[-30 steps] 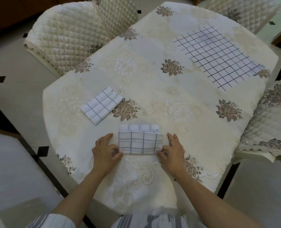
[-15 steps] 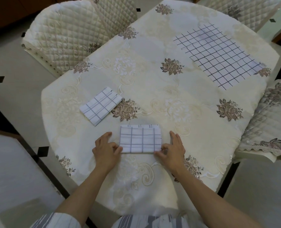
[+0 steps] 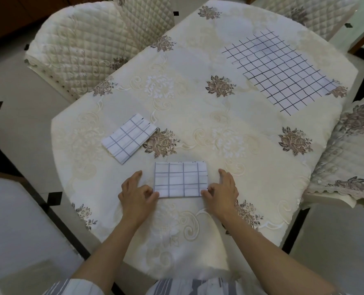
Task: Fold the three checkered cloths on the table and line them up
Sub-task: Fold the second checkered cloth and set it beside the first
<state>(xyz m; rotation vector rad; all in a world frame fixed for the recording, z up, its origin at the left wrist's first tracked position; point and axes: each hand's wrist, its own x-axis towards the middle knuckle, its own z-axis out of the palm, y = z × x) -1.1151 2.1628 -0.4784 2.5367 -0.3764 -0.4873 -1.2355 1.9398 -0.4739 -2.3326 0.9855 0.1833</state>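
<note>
A grey-and-white striped shirt [image 3: 189, 286], its sleeve [image 3: 70, 287] leaving forearms [image 3: 117, 237] bare.

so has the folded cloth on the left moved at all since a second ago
No. The left folded cloth still lies with its right corner against the same brown flower printed on the tablecloth, as before.

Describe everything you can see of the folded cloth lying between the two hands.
The folded cloth is a white rectangle with a thin grey check, seemingly soft woven fabric. It lies flat on the table near the person's edge, long sides running left to right. The left hand touches its near left corner, the right hand its near right corner; whether they pinch it is unclear.
</note>
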